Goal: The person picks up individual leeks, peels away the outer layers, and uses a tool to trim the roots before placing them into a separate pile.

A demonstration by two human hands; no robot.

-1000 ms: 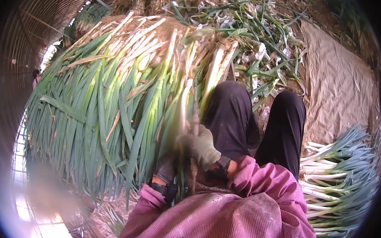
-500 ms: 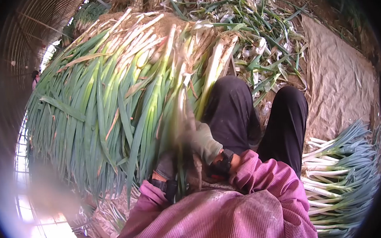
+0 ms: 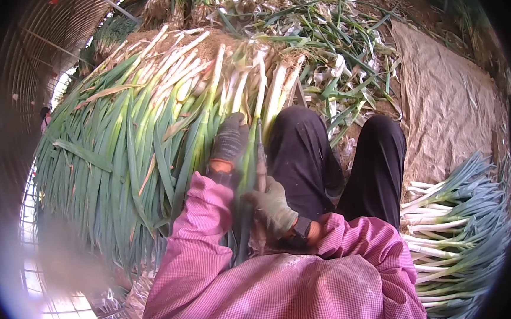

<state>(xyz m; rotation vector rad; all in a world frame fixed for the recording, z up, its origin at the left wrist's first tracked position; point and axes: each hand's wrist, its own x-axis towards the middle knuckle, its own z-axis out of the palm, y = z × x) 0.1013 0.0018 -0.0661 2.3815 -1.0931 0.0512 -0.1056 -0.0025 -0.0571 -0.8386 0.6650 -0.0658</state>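
Observation:
A wide pile of unpeeled green onions [image 3: 112,140] covers the left, roots toward the top and green leaves toward me. My left hand [image 3: 229,142], in a grey glove, is closed on a green onion's stalk beside my knee. My right hand [image 3: 275,208], in a pale dirty glove, sits near my lap, closed round a thin, long tool [image 3: 261,165] that points up along the onions. What kind of tool it is cannot be made out.
Cleaned green onions [image 3: 450,229] lie in a row at the lower right. Brown cloth [image 3: 435,99] is spread above them. Loose trimmed leaves [image 3: 349,58] litter the ground at the top. My dark-trousered knees [image 3: 301,138] are raised in the middle. A distant person [image 3: 45,116] shows at the far left.
My left hand has moved up and forward from my lap onto the onion stalks. My right hand has shifted slightly down, and the thin tool shows more clearly.

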